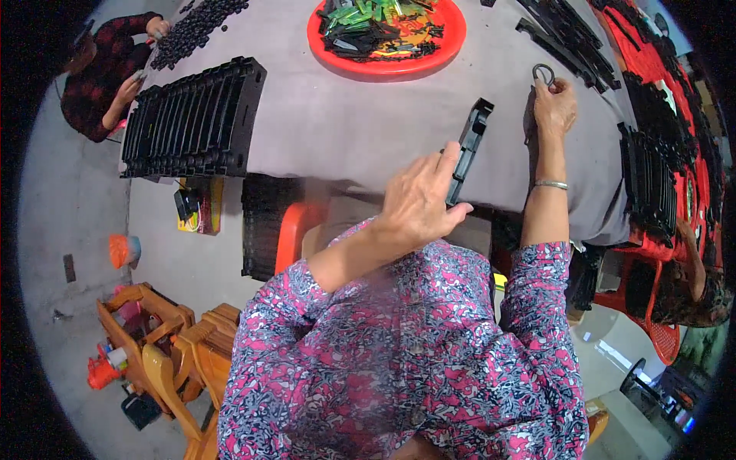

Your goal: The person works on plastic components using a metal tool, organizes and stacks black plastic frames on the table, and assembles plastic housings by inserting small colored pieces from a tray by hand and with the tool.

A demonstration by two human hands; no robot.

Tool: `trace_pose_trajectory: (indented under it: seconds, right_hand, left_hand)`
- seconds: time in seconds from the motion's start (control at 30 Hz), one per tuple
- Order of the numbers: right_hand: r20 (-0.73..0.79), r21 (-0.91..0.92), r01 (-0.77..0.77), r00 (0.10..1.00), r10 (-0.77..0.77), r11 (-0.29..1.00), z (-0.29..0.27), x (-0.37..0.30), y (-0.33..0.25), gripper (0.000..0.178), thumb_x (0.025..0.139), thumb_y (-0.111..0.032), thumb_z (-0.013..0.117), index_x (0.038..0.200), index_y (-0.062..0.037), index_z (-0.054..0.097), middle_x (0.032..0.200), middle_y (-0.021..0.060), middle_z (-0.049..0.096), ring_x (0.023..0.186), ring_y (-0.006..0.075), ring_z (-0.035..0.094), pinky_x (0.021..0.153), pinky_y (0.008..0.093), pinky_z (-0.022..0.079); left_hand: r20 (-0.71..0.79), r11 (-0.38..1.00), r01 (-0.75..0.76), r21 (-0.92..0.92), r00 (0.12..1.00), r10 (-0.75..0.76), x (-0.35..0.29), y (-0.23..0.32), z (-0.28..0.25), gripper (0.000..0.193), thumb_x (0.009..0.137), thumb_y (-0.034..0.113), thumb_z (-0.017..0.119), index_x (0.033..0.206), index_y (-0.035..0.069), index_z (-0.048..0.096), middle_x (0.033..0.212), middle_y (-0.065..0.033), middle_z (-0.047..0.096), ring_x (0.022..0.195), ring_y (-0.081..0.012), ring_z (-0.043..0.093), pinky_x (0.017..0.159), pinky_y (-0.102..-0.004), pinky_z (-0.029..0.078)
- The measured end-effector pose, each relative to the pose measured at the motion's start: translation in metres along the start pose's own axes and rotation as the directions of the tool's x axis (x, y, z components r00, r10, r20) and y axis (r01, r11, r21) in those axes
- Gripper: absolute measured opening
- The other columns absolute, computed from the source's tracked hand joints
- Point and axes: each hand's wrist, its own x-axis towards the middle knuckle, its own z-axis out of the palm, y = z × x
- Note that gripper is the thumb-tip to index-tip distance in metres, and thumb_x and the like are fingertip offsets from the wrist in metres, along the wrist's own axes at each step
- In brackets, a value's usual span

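Nearest, the left hand (418, 203) is rising from a floral sleeve (399, 337), wrist bent, its fingers curling closed around the lower end of a long black plastic bar (468, 149). The bar is slanting up and away over the near edge of the grey worktop (345, 123). Farther out, the right arm is stretching straight forward, a silver bangle (550, 184) sitting on the wrist. The right hand (553, 106) is lying knuckles-up on the worktop, its fingertips pinching a small black ring (543, 73). To the left, a ribbed black tray (195, 119) is overhanging the worktop's edge. Farthest, a red plate (387, 34) is holding black and green pieces.
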Motion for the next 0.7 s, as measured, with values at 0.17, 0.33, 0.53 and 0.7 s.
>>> trace_pose_trajectory:
  seconds: [0.17, 0.33, 0.53, 0.7]
  right_hand:
    - [0.006, 0.028, 0.037, 0.999, -0.037, 0.999, -0.001, -0.003, -0.005, 0.043, 0.074, -0.031, 0.07, 0.109, -0.0056, 0.065, 0.101, 0.0131, 0.068, 0.097, 0.0313, 0.065, 0.086, 0.0415, 0.049]
    - [-0.007, 0.016, 0.068, 0.998, -0.068, 0.998, 0.003, 0.001, 0.001, 0.045, 0.074, -0.032, 0.071, 0.11, -0.0056, 0.066, 0.102, 0.0126, 0.068, 0.098, 0.0316, 0.064, 0.088, 0.0419, 0.049]
    - [0.005, -0.015, 0.078, 0.997, -0.077, 0.997, 0.001, 0.001, 0.003, 0.045, 0.074, -0.032, 0.072, 0.111, -0.0063, 0.066, 0.102, 0.0131, 0.069, 0.098, 0.0316, 0.065, 0.087, 0.0423, 0.049]
    - [0.023, 0.01, 0.085, 0.996, -0.086, 0.996, 0.0, 0.001, -0.003, 0.045, 0.074, -0.033, 0.072, 0.111, -0.007, 0.066, 0.102, 0.0129, 0.07, 0.097, 0.0312, 0.065, 0.087, 0.0422, 0.05]
  left_hand:
    - [0.049, 0.993, 0.112, -0.028, 0.993, -0.111, 0.002, 0.002, -0.005, 0.054, 0.07, 0.021, 0.077, 0.115, 0.004, 0.052, 0.088, -0.0188, 0.065, 0.079, -0.0403, 0.064, 0.068, -0.0478, 0.051]
    - [0.051, 0.994, 0.106, 0.017, 0.993, -0.107, 0.004, 0.004, -0.007, 0.032, 0.071, 0.017, 0.073, 0.098, 0.004, 0.061, 0.082, -0.0165, 0.065, 0.073, -0.0381, 0.065, 0.065, -0.0472, 0.052]
    - [-0.03, 0.997, 0.061, 0.05, 0.998, -0.06, 0.002, 0.0, -0.01, 0.029, 0.071, 0.017, 0.071, 0.095, 0.005, 0.061, 0.08, -0.016, 0.065, 0.072, -0.0375, 0.065, 0.062, -0.0466, 0.052]
    - [-0.066, 0.991, 0.09, 0.1, 0.994, -0.083, 0.003, -0.006, -0.021, 0.026, 0.071, 0.017, 0.07, 0.093, 0.005, 0.061, 0.08, -0.0157, 0.065, 0.072, -0.0383, 0.064, 0.062, -0.0477, 0.051]
